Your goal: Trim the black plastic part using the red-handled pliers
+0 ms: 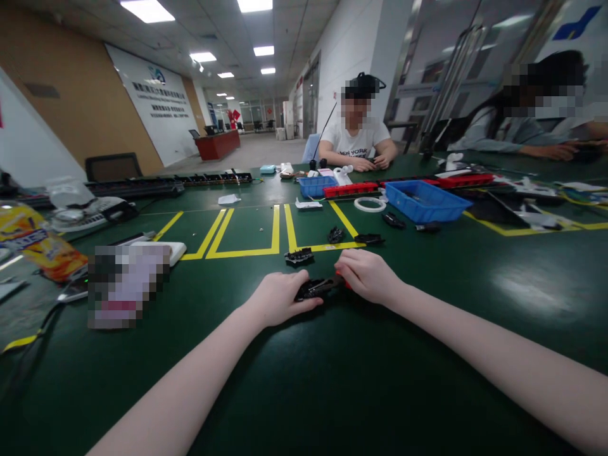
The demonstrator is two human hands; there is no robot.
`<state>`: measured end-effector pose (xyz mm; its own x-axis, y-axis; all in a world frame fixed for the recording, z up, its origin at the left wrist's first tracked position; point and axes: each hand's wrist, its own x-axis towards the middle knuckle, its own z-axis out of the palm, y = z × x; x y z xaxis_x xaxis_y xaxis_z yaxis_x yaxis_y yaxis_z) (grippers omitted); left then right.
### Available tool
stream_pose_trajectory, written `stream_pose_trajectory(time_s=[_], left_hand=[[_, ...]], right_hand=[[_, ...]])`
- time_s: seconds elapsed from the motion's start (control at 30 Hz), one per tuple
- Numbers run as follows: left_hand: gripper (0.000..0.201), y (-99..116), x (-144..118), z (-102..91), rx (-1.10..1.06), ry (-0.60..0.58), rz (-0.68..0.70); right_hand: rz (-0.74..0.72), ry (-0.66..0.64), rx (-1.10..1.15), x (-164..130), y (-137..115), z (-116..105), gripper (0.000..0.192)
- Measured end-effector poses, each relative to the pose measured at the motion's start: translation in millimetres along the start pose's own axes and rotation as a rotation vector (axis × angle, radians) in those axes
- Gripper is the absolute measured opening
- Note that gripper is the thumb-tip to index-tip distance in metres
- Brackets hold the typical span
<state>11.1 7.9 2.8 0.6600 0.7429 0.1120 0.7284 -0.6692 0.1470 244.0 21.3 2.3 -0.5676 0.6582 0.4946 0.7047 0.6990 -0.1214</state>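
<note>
Forearms (pixel 194 370), left hand (pixel 281 297) pinching black part (pixel 313 289) between both hands, right hand (pixel 365 275) clasped on red piece (pixel 339 274)

Left forearm (pixel 204 367) and right forearm (pixel 475 339): bare, slender, smooth in outline, tapering toward the wrists (pixel 251 311). Left hand (pixel 279 297) and right hand (pixel 367 273): bare, slim-fingered.

Rectangular ceiling lights (pixel 256 6) ran back in rows across the top of the frame. A tan wall (pixel 71 69) filled the upper left, next to a white sign board (pixel 147 107) with dark lettering. Left of centre, I saw a red counter (pixel 218 145) on the grey floor (pixel 261 147). A white wall (pixel 351 44) rose right of centre. The green bench (pixel 304 392) spread below, shining at right.
</note>
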Motion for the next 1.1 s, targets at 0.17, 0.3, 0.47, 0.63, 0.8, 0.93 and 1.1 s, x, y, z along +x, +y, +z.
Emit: stream_pose_trajectory(time_s=[0.17, 0.3, 0.47, 0.63, 0.8, 0.93, 1.1], left_hand=[[0.041, -0.5, 1.1, -1.8, 0.007, -0.003, 0.017], [0.042, -0.4, 1.3, -1.6, 0.015, -0.007, 0.023], [0.042, -1.6, 1.4, -0.2, 0.015, 0.008, 0.032], [0.043, -1.7, 1.5, 0.0, 0.008, 0.007, 0.036], [0.042, -1.4, 0.7, 1.0, 0.004, 0.013, 0.029], [0.042, -1.4, 0.0, 1.3, -0.001, 0.01, 0.02], [0.04, -0.2, -0.2, -0.3, -0.004, 0.01, 0.013]], right_hand=[[-0.016, -0.035, 0.017, 0.9, 5.0, 3.8, 0.041], [-0.016, -0.069, -0.003, 1.4, 4.9, 3.0, 0.043], [-0.03, -0.07, -0.021, 2.3, 1.9, 2.1, 0.044], [-0.033, -0.073, -0.033, 2.7, 0.1, 2.3, 0.044], [-0.033, -0.081, -0.059, 2.9, 0.8, 3.2, 0.043], [-0.026, -0.074, -0.051, 2.9, 1.7, 3.1, 0.042], [-0.021, -0.038, -0.024, 2.8, 2.9, 2.3, 0.039]])
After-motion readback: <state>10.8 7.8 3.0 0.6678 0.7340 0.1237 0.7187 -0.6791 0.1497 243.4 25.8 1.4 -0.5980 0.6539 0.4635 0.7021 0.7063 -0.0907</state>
